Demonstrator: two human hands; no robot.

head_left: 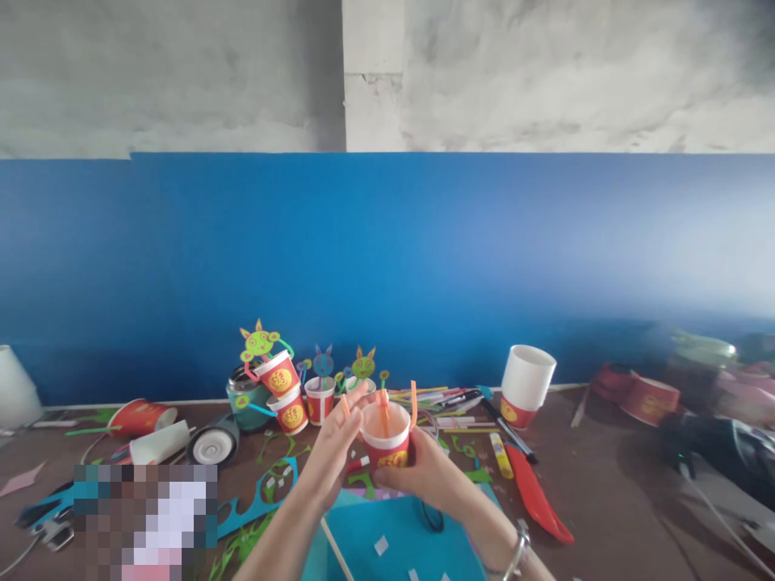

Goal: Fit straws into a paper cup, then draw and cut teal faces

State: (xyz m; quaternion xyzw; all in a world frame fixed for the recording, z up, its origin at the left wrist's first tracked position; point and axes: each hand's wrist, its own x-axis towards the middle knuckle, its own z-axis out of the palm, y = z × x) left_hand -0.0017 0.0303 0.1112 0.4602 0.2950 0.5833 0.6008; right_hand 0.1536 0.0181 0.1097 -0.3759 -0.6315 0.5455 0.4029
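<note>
Two bare hands meet at a red paper cup with a white inside and a yellow emblem (pixel 387 449), held upright just above the near middle of the brown table (pixel 611 500). The right hand (pixel 427 478) is curled around the cup's lower wall from the right and beneath, gripping it; a silver bracelet (pixel 518 552) sits on that wrist. The left hand (pixel 330 452) is mostly open, its fingers stretched along the cup's left side with the fingertips at the rim, touching one of the thin orange paper strips (pixel 413 403) that stand up from the cup's mouth. Whether it pinches that strip I cannot tell.

Below the hands lies a teal paper sheet (pixel 396 545) dotted with small white scraps. Behind the held cup, near the blue wall panel (pixel 424 258), stand several red cups topped with green paper animal heads (pixel 277 376). To the right of them a white paper cup turned upside down (pixel 528 376) rests on another red cup. A yellow glue stick (pixel 500 457) and a long curved red paper piece (pixel 538 496) lie on the table to the right of the hands, well apart from them. Left of the hands are a roll of tape (pixel 211 445), a white cup on its side (pixel 161 442) and a tipped red cup (pixel 143 417).
</note>
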